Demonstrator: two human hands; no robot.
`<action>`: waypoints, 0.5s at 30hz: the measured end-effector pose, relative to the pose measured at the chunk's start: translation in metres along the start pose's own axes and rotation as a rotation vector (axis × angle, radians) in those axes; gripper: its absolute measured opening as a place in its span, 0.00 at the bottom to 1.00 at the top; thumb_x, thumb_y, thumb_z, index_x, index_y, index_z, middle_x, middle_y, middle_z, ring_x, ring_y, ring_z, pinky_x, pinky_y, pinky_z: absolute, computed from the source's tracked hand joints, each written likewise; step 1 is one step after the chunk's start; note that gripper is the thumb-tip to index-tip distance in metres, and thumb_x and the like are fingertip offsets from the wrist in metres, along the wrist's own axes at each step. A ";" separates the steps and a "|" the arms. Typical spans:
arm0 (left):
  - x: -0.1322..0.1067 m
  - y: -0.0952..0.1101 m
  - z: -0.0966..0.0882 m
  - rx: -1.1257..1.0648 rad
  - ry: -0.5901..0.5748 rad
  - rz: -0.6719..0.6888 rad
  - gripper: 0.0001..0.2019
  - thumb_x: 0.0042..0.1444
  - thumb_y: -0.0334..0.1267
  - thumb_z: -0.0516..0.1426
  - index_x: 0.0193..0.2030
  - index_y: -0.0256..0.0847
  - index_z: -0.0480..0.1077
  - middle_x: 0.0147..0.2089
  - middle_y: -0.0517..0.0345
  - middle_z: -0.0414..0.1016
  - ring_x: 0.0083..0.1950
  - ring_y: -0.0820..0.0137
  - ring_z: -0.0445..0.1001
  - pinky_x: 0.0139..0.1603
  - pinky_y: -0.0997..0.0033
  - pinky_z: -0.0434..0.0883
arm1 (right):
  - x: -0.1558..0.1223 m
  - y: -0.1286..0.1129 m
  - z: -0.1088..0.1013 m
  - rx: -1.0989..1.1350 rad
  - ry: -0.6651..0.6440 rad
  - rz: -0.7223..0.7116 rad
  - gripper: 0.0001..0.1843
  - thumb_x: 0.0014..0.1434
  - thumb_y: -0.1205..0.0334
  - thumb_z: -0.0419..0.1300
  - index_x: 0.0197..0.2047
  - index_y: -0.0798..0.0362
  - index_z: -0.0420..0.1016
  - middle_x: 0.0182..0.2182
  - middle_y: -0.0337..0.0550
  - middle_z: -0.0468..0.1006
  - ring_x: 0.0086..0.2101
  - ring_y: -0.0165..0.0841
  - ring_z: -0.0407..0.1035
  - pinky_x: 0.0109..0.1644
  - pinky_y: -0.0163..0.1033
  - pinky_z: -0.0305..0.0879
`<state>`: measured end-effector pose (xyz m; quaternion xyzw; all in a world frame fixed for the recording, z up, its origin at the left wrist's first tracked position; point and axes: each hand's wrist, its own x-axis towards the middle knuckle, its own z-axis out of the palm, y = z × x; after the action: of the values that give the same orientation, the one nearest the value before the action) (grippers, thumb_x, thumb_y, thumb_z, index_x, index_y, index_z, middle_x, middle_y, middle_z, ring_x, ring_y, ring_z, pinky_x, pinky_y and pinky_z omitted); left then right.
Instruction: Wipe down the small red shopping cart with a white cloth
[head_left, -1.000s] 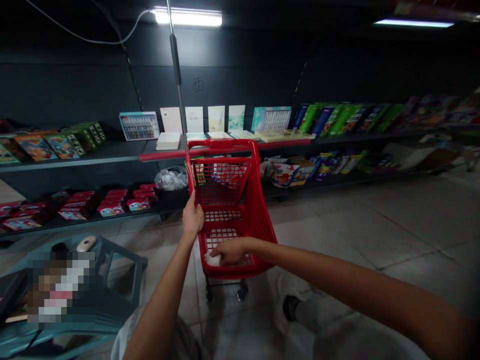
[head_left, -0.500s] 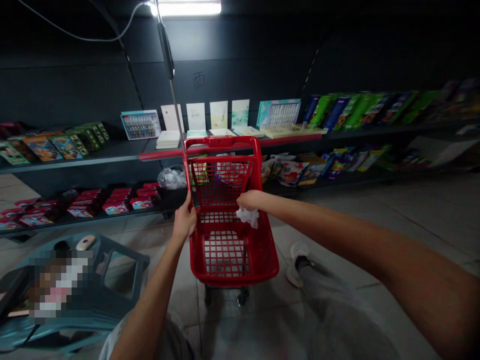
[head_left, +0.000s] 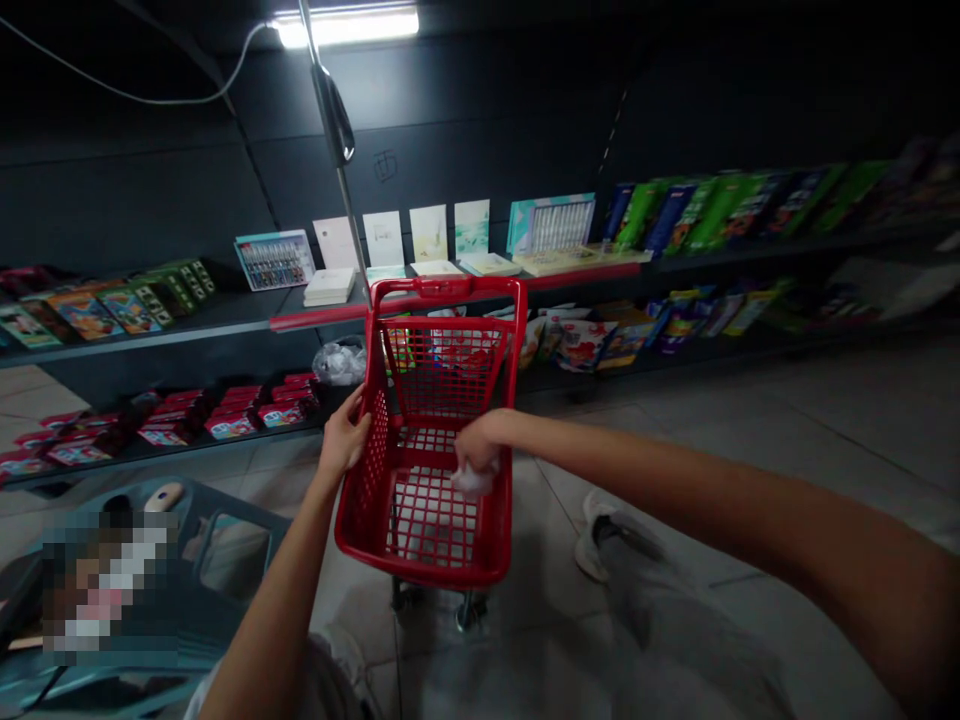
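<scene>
Fingers (head_left: pixel 466 458) of the right hand (head_left: pixel 480 438), curled downward and closed round a white wad (head_left: pixel 473 482) of cloth or tissue (which of the two cannot be told). The wad is inside the basket of a red cart (head_left: pixel 420 577), low against the inner face of the right wall and just above the grid floor; whether it presses on wall, floor or both is not resolved. The fingers (head_left: pixel 358 420) of the left hand (head_left: pixel 343 436) close over the top rim of the basket's left wall and brace it. The work in hand reads as wiping of the basket's interior. It is judged to go best with the wad flattened under the fingertips, not balled, drawn in overlapping strokes along the mesh and pushed into the seam where wall meets floor. The bracing grip should stay firm, since the cart stands on castors (head_left: pixel 466 612) and would likely roll or swivel under sideways pressure. The open grid may snag loose fibres, so light, even pressure seems wiser than scrubbing. The cart rests on a tiled floor (head_left: pixel 750 450), its handle (head_left: pixel 442 288) on the far side. To its right lie the person's own grey-clad leg and a pale shoe (head_left: pixel 592 525); to the left stands a teal plastic stool (head_left: pixel 232 510) bearing a pale oval object (head_left: pixel 163 496). Behind, dark shelves (head_left: pixel 187 325) carry boxed colour sets and cards, with a clear bag (head_left: pixel 339 363) on the lower tier. A metal pole (head_left: pixel 352 230) rises toward a strip lamp (head_left: pixel 345 20).
</scene>
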<state>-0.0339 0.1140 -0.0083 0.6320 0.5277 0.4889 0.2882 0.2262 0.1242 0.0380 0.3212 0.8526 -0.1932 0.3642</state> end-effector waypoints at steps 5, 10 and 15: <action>-0.002 0.025 -0.011 0.341 0.023 -0.054 0.24 0.66 0.44 0.56 0.68 0.41 0.69 0.64 0.46 0.76 0.62 0.58 0.77 0.66 0.57 0.70 | -0.035 -0.065 0.022 0.120 0.058 -0.333 0.28 0.49 0.74 0.61 0.53 0.50 0.84 0.34 0.38 0.83 0.34 0.33 0.75 0.37 0.33 0.65; -0.054 0.103 0.000 0.622 0.079 0.018 0.20 0.70 0.46 0.50 0.61 0.44 0.74 0.66 0.49 0.74 0.64 0.57 0.74 0.65 0.57 0.69 | -0.075 -0.030 0.012 -0.183 0.564 -0.152 0.16 0.56 0.72 0.62 0.44 0.52 0.86 0.43 0.50 0.83 0.44 0.41 0.74 0.48 0.40 0.64; -0.145 0.151 0.073 0.523 -0.305 0.078 0.26 0.69 0.54 0.51 0.68 0.45 0.68 0.63 0.46 0.77 0.60 0.55 0.77 0.60 0.57 0.72 | -0.089 0.054 0.002 -0.065 0.831 0.082 0.10 0.59 0.71 0.61 0.37 0.53 0.85 0.39 0.49 0.81 0.47 0.41 0.70 0.57 0.41 0.61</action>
<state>0.0964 -0.0545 0.0529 0.7707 0.5617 0.2466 0.1726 0.3110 0.1258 0.0981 0.3939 0.9191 -0.0057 0.0066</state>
